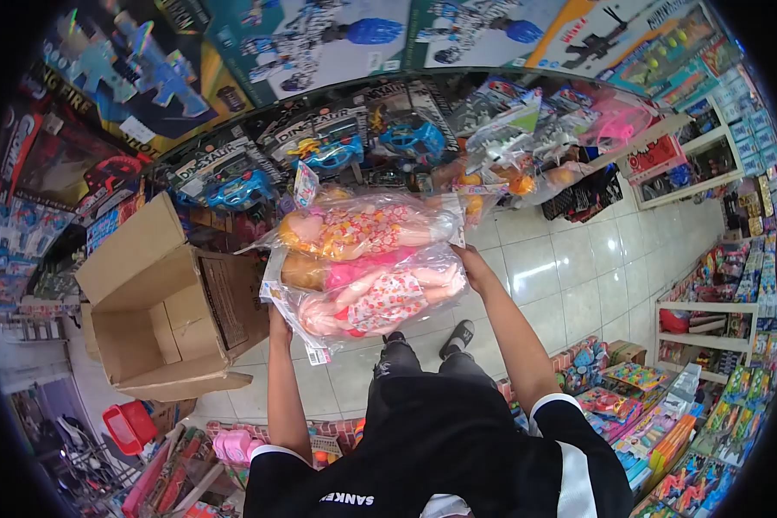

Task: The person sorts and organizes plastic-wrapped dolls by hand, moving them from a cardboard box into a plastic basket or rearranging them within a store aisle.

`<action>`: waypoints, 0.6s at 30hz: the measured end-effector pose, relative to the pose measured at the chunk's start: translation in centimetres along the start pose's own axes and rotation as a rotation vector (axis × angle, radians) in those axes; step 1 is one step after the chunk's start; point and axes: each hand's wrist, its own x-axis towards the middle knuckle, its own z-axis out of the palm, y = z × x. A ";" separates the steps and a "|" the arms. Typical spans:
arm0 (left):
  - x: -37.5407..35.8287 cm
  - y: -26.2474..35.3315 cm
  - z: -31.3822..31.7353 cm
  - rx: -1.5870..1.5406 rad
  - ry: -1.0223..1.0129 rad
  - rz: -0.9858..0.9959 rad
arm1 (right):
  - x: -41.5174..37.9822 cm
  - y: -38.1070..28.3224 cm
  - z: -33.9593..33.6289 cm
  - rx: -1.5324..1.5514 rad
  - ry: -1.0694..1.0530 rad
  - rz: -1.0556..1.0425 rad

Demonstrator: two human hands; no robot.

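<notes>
Bagged dolls gripped between left hand, right hand, arms outstretched.

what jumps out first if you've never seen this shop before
Dead centre, both hands hold up a stack of bagged dolls in clear plastic, the left hand under one end, the right hand at the other. Just left of them an open cardboard box sits on the tiled floor.

A toy shop: boxed toy guns hang beyond the hands, packed shelves (all toys) stand to their right.
</notes>
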 end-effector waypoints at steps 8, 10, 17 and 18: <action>-3.0 -0.9 4.9 0.089 -0.070 -0.045 | -7.2 0.9 -4.0 -0.142 0.158 -0.040; -3.5 -0.9 7.7 0.177 -0.036 -0.036 | -8.7 2.2 -6.2 -0.096 0.164 -0.078; -3.3 -3.4 16.3 0.391 -0.235 -0.177 | -14.9 7.0 -16.8 0.075 0.225 -0.132; -3.1 -4.1 17.7 0.442 -0.293 -0.204 | -16.1 7.4 -18.4 0.105 0.233 -0.133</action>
